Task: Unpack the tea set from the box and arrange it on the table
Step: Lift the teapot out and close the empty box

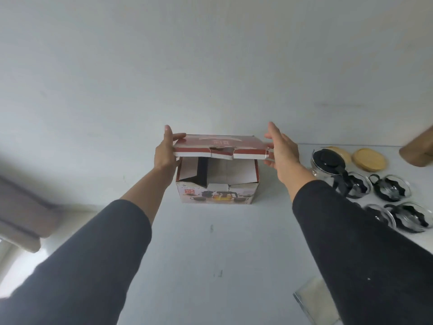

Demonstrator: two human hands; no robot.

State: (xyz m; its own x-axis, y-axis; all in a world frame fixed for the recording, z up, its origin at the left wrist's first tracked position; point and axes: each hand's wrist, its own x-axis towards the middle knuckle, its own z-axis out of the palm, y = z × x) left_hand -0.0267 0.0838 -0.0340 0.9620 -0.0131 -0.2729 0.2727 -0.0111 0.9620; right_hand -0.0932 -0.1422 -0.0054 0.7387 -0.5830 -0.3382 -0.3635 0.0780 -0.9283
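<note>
A cardboard tea set box [216, 192] stands on the white table [210, 254], its red lid [220, 146] raised above the open top. My left hand [166, 152] grips the lid's left end and my right hand [282, 152] holds its right end. White cardboard dividers show inside the box. To the right stand a glass teapot with a black lid [328, 161], several glass cups with black holders [391, 187] and two round bamboo coasters [369, 159].
A white wall rises right behind the box. A brown object [419, 150] pokes in at the right edge. A clear plastic piece [315, 299] lies near the table's front right. Beyond the table's left edge is a grey furniture piece [23, 207].
</note>
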